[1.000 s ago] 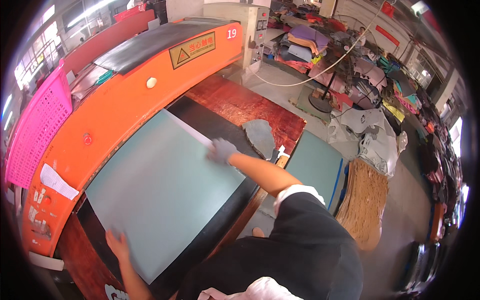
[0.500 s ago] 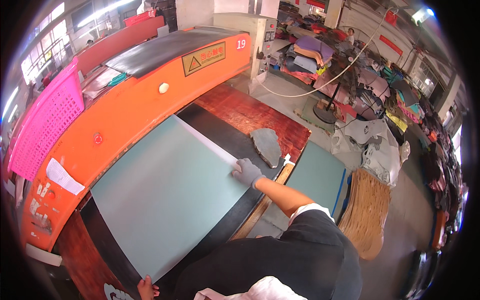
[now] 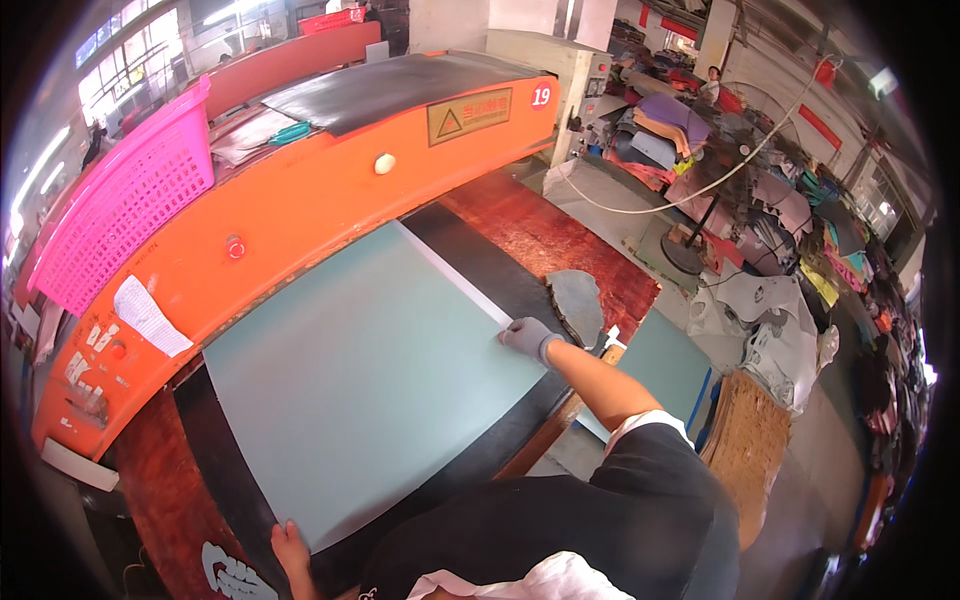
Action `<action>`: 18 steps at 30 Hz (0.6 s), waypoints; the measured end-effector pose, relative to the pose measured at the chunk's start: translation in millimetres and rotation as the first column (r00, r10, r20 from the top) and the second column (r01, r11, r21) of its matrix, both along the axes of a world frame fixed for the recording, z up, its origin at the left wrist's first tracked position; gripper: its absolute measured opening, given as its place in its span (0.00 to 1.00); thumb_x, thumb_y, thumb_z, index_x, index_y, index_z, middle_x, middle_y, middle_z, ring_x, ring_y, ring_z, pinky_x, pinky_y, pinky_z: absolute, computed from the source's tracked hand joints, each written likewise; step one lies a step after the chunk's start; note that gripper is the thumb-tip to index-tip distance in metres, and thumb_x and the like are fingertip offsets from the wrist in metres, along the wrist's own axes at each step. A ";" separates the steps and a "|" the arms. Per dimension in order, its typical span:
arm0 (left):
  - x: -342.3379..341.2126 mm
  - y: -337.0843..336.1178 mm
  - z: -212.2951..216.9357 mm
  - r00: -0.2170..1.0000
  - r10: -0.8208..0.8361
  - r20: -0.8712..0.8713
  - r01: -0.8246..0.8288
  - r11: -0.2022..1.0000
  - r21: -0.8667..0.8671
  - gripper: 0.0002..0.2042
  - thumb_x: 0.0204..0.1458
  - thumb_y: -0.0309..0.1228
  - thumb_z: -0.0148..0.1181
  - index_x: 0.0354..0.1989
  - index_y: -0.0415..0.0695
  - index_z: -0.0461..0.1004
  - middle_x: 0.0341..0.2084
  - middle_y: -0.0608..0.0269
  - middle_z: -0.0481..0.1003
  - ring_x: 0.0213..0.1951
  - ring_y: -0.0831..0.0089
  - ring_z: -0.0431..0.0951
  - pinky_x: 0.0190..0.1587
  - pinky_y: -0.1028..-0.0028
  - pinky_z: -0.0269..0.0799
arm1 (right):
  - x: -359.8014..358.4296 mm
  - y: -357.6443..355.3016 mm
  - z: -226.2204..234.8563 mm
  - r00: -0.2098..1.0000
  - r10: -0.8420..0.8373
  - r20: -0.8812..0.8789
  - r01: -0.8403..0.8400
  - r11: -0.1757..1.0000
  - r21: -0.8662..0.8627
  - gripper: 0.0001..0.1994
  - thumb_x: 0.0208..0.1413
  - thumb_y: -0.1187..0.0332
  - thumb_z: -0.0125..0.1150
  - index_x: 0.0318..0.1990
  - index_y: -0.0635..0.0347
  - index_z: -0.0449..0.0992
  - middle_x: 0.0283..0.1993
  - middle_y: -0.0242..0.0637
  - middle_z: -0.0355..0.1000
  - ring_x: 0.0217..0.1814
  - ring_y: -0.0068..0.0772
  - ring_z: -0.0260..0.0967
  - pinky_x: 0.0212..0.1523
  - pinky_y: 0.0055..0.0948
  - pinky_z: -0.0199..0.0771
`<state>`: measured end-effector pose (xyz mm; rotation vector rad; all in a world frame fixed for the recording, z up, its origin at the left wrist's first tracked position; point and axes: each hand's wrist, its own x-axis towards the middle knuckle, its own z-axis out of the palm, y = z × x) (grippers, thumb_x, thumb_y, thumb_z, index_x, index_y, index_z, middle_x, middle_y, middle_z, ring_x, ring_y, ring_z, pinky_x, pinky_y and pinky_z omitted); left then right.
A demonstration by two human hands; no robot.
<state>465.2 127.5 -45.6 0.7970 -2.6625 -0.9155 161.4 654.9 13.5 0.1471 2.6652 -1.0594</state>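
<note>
A large grey-green sheet (image 3: 370,370) lies on a black pad (image 3: 470,250), its far edge running in under the orange machine beam (image 3: 330,205). A pale strip (image 3: 455,275) shows along its right side. My right hand (image 3: 530,340), in a grey glove, is closed on the sheet's right edge, fingers curled over it. At the near left corner, my bare left hand (image 3: 291,549) holds the edge with its fingers closed; part of the grip is hidden. A dark irregular flat piece (image 3: 577,305) rests on the pad's right side, beyond my right hand.
The reddish worktop (image 3: 560,235) surrounds the pad. A pale cut-out piece (image 3: 235,575) lies near my left hand. Right of the table are another green sheet (image 3: 660,370) and a brown stack (image 3: 748,430). A pink basket (image 3: 135,195) stands behind the beam; piled material (image 3: 690,130) lies far right.
The view has shifted, so the machine and table appear further right in the picture. Both hands stay at the sheet's edges, and the sheet keeps about the same place under the beam.
</note>
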 end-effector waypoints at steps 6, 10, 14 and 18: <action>-43.0 19.4 4.9 0.997 0.074 0.003 -0.066 0.905 -0.420 0.13 0.54 0.37 0.52 0.37 0.37 0.70 0.26 0.41 0.73 0.32 0.42 0.73 0.34 0.50 0.67 | -52.4 -11.0 -25.2 0.945 0.088 -0.316 -0.014 0.973 0.228 0.18 0.51 0.54 0.52 0.26 0.59 0.78 0.29 0.50 0.73 0.35 0.53 0.72 0.40 0.42 0.71; -74.8 18.8 1.8 0.977 0.062 -0.203 -0.175 0.776 -0.606 0.13 0.52 0.35 0.56 0.36 0.36 0.70 0.39 0.45 0.72 0.42 0.49 0.71 0.42 0.58 0.69 | -78.2 -23.2 -40.4 0.898 0.022 -0.440 0.083 0.972 0.219 0.14 0.51 0.56 0.57 0.30 0.58 0.78 0.32 0.48 0.74 0.35 0.50 0.72 0.38 0.41 0.71; -78.7 5.7 -9.0 0.968 0.098 -0.231 -0.182 0.910 -0.374 0.15 0.53 0.34 0.54 0.40 0.33 0.69 0.46 0.44 0.69 0.50 0.50 0.67 0.54 0.60 0.61 | -79.9 -25.4 -42.4 0.937 -0.055 -0.344 0.104 0.986 0.128 0.14 0.52 0.55 0.57 0.35 0.57 0.79 0.31 0.44 0.76 0.35 0.42 0.74 0.38 0.36 0.72; -75.7 -3.3 -18.3 0.971 0.077 -0.226 -0.123 0.973 -0.194 0.17 0.54 0.35 0.53 0.44 0.33 0.68 0.50 0.43 0.67 0.52 0.49 0.66 0.56 0.60 0.60 | -75.5 -23.7 -36.6 0.946 -0.067 -0.317 0.100 0.991 0.090 0.15 0.53 0.55 0.57 0.33 0.60 0.78 0.29 0.45 0.75 0.34 0.43 0.73 0.38 0.37 0.70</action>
